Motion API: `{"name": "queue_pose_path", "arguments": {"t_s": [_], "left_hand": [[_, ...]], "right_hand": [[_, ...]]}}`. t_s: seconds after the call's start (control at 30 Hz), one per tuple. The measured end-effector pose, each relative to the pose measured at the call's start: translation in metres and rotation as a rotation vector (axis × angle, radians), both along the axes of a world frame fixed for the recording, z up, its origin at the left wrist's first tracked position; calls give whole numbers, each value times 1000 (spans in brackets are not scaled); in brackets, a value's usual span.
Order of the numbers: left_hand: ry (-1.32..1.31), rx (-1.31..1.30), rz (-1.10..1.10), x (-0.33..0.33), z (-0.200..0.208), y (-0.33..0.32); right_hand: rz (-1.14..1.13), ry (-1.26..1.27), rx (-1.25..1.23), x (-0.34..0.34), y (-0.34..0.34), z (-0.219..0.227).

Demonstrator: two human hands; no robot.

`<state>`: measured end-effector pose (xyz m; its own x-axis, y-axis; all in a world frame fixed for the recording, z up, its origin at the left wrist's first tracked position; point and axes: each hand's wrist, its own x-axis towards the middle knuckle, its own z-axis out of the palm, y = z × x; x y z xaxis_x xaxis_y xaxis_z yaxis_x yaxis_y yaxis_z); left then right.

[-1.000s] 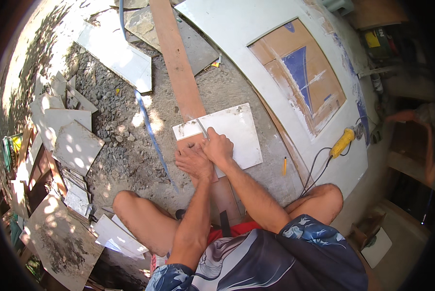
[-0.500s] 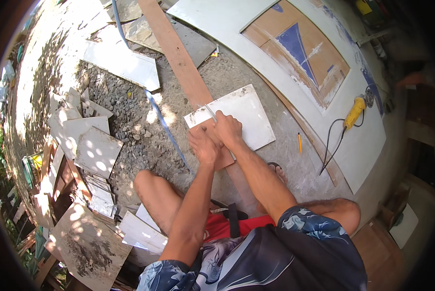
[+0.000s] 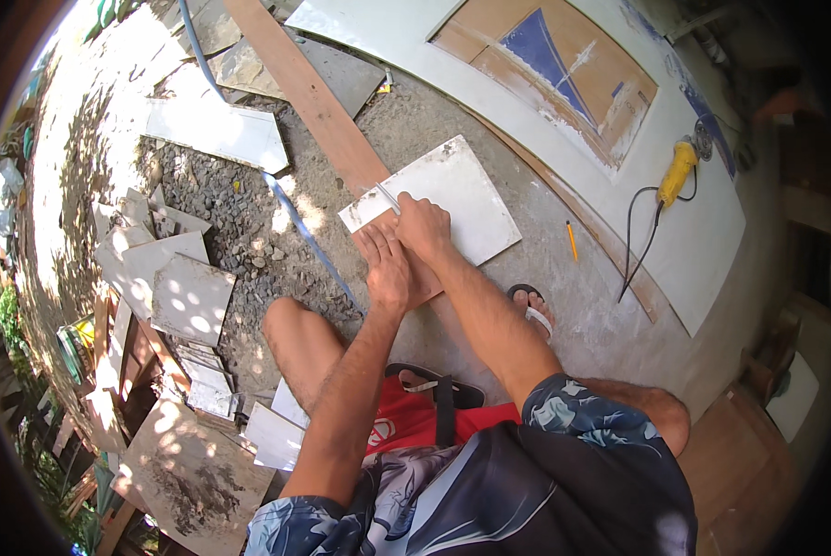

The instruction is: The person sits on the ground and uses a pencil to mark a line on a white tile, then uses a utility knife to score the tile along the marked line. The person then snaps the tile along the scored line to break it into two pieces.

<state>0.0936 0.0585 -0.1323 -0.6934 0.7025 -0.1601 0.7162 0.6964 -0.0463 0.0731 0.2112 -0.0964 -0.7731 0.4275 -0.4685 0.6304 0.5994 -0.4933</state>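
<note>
A white rectangular tile (image 3: 476,199) with dirty edges lies on a long brown strip (image 3: 314,102) on the concrete ground before me. Across the tile's left part rests a smaller flat brown piece (image 3: 424,284). My left hand (image 3: 388,275) presses on this piece with its fingers stretched out flat. My right hand (image 3: 423,225) is closed around a thin metal tool (image 3: 387,195), whose exact kind I cannot make out. The tool's end reaches over the tile beside the brown piece's far edge. My right fist hides the rest of it.
A yellow angle grinder (image 3: 678,173) with a black cord lies on a large white panel at right. An orange pencil (image 3: 572,243) is on the concrete. Left are a blue hose (image 3: 300,225), gravel and several broken tiles (image 3: 193,298). My sandaled foot (image 3: 532,310) is near the tile.
My left hand's fingers have gone from bent to stretched flat on the brown piece. My right hand still grips the tool by the piece's far edge. The whole view has shifted slightly.
</note>
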Motion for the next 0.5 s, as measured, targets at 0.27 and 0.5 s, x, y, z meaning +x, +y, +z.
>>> {"name": "queue_pose_path", "arguments": {"t_s": [0.27,0.5], "left_hand": [[-18,-189,-8,6,8,15],[-76,-215,21,5,18,17]], "right_hand": [[-97,105,-136,29,13,-10],[-259,124,-403,171,-15,10]]}}
